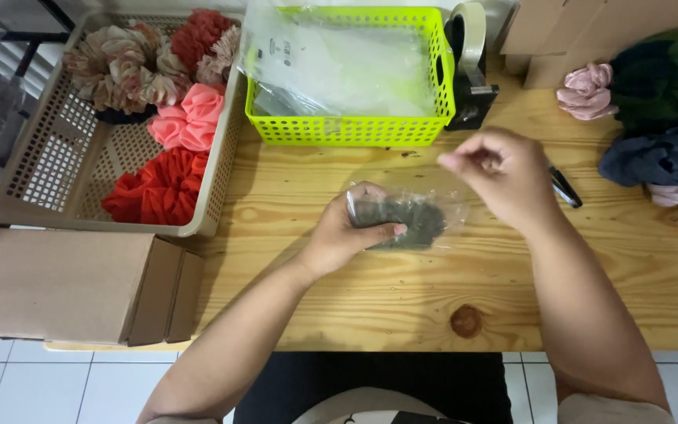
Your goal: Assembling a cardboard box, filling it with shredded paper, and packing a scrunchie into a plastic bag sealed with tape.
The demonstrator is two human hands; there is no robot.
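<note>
- Our left hand has its fingers clamped on a bagged dark scrunchie.
- Our right hand hovers above, fingers pinched together.
- We work at a pine bench over white floor tiles.

Place: a small home packing station for handmade hair scrunchies is showing here, not a shop or factory.
Work surface: a plain pine table is standing on white floor tiles, as in a house.
Stock: a beige basket at 10 o'clock is holding pink, red and orange scrunchies; more scrunchies are lying in a heap at 2 o'clock.
Packing goods: a lime basket at 12 o'clock is holding clear plastic bags; a tape dispenser is standing just beside it.
Shipping goods: flat cardboard boxes are lying at 8 o'clock, and more cardboard is standing at 1 o'clock.
</note>
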